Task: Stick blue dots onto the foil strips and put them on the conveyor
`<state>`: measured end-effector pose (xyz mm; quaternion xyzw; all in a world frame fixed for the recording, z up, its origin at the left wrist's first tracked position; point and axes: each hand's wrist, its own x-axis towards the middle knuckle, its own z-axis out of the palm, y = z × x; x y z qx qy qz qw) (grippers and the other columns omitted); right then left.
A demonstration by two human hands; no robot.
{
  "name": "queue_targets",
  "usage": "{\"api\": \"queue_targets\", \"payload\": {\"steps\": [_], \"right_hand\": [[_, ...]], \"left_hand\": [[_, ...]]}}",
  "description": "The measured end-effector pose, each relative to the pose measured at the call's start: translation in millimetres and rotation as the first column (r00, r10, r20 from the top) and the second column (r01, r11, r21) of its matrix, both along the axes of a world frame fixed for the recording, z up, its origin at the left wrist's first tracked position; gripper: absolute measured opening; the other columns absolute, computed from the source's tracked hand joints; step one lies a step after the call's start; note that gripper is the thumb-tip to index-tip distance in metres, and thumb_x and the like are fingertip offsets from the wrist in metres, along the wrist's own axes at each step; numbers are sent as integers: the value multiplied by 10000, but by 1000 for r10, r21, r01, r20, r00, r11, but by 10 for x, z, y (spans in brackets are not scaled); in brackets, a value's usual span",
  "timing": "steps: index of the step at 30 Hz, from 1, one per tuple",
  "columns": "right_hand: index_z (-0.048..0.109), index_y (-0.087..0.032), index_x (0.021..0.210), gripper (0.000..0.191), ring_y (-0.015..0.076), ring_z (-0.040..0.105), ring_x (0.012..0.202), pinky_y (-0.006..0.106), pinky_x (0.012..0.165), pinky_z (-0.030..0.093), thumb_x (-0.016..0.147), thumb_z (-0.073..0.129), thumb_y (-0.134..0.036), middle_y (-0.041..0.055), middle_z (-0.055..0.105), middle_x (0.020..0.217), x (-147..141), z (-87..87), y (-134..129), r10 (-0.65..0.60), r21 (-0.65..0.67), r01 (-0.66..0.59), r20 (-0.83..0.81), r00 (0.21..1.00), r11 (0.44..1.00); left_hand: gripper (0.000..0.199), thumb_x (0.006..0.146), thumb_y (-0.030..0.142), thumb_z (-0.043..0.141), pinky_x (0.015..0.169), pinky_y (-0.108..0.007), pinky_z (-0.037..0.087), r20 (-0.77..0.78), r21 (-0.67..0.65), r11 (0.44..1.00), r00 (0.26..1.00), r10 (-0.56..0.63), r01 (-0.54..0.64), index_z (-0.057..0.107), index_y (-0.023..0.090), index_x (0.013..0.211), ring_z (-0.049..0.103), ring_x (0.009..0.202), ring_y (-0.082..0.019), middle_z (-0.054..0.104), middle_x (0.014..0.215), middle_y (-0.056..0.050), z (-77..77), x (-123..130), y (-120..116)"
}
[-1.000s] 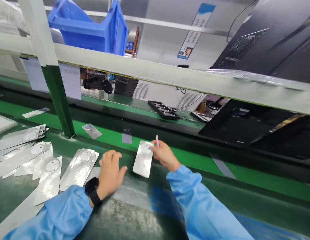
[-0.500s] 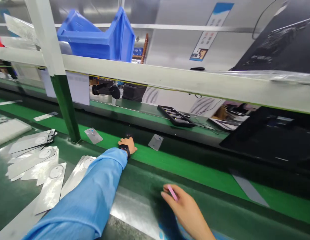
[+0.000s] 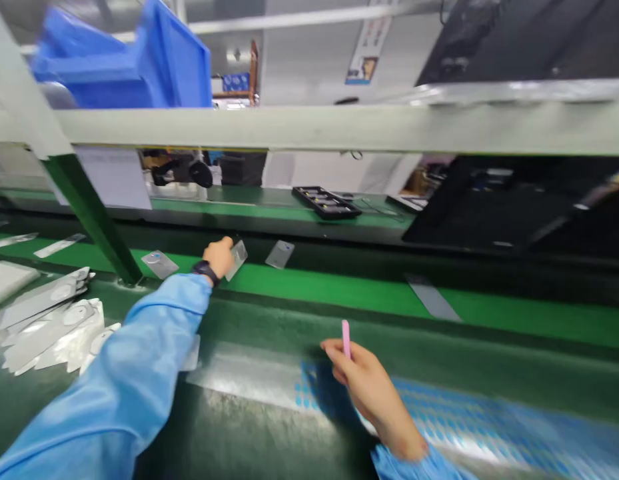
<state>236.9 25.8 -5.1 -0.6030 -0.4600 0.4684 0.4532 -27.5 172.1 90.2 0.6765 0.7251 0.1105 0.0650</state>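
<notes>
My left hand (image 3: 219, 257), with a dark watch at the wrist, reaches over the green belt (image 3: 314, 285). Its fingers are closed at the edge of a clear flat piece (image 3: 236, 261), which stands tilted beside them. In my right hand (image 3: 356, 370) a small pink stick (image 3: 346, 339) points upward, over the near bench. Below that hand lies a sheet with rows of blue dots (image 3: 464, 420). Other flat pieces rest on the belt: one left of my left hand (image 3: 160, 264), one to its right (image 3: 280, 254).
Overlapping silvery flat pieces (image 3: 54, 327) lie at the left. A slanted green post (image 3: 96, 223) stands by the belt. A pale rail (image 3: 309, 128) crosses above, with a blue bin (image 3: 124, 73) behind it. A black tray (image 3: 326, 203) sits on the far ledge.
The view has turned and levelled. A clear flat piece now shows at my left hand, where none was distinct before. My right hand's pink stick is more upright, and more of the dotted sheet shows.
</notes>
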Motion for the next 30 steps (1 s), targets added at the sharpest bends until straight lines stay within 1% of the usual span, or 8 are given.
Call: {"api": "queue_targets", "payload": {"steps": [3,6,10,13,15,21,26,30], "right_hand": [[666,-171,655,342,122,447,504,264,466,367,582,705,-503,14,546,578,-15,83,-20,-36,17,43,-279,960,999],[685,-180,690,354,120,494,557,249,517,414,626,706,-528,12,578,618,17,121,-36,-84,74,106,-254,964,992],[665,-171,748,372,96,462,450,225,428,383,712,655,-541,-27,531,520,-16,108,-93,82,18,-80,-124,989,997],[610,-164,694,283,102,534,447,221,444,444,757,648,-437,-6,592,532,-118,45,-102,213,-93,-217,-50,976,972],[580,-165,675,219,107,570,456,221,462,479,776,643,-349,4,618,539,-184,-15,-92,243,-158,-246,-36,969,956],[530,-177,701,126,108,589,427,210,438,501,791,613,-208,-11,623,519,-217,-147,-76,136,-218,-138,-26,990,966],[536,-174,696,150,110,596,431,208,430,506,767,652,-238,-5,634,529,-175,-163,-76,143,-224,-149,-45,989,963],[548,-169,677,201,109,591,423,205,421,496,735,685,-304,-8,622,511,-160,-171,-76,164,-244,-169,-39,986,955]], "left_hand": [[386,834,142,420,835,-288,469,58,23,999,997,-45,44,587,187,1180,622,968,-205,681,1033,-58,78,-169,-421],[337,770,213,470,741,-272,500,383,-5,999,923,-38,43,665,216,1045,638,780,-183,696,875,-6,-131,-213,-992],[321,774,252,457,677,-302,558,757,-274,959,632,166,77,625,176,1036,643,733,-171,677,890,-37,-632,-21,-1718],[251,796,281,455,653,-320,580,830,-402,908,468,304,122,555,176,1001,652,773,-172,647,934,-56,-885,96,-1997],[202,798,312,473,633,-319,577,821,-396,902,508,261,175,503,192,958,648,740,-166,637,909,-40,-923,86,-2085],[172,837,260,446,729,-355,502,470,-252,904,860,-198,346,490,220,999,643,777,-208,676,875,-39,-750,-35,-2082],[265,782,304,608,940,-438,408,250,15,901,871,-424,434,557,203,1023,498,1158,-286,614,1143,-92,-882,105,-1842],[440,700,330,738,1001,-524,314,197,-46,850,839,-507,524,572,212,1091,385,1286,-334,542,1313,-114,-1066,210,-1738]]}}
